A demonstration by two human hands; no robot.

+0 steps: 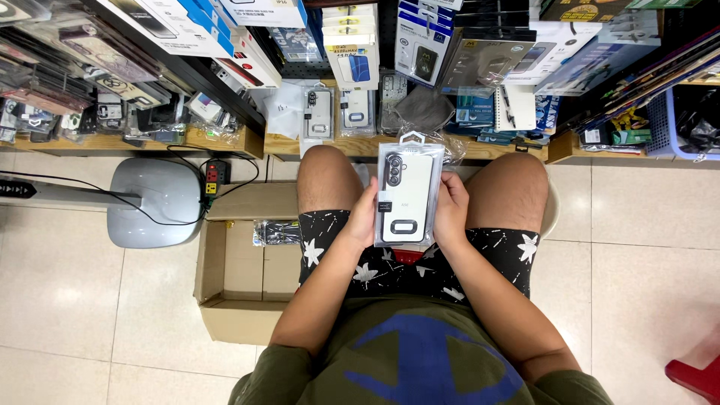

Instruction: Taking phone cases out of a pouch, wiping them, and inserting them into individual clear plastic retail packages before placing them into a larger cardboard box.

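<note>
Both hands grip a packaged phone case [405, 196] (long axis running near to far): left hand [363, 217] and right hand [451, 210] fingers closed around its side edges.

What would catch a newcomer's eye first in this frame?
The packaged phone case, held upright at centre between the left hand and right hand, over the seated person's knees. To the left on the tiled floor sits an open cardboard box with a grey fan base beside it. Along the top runs a shelf crammed with more packaged cases.
</note>
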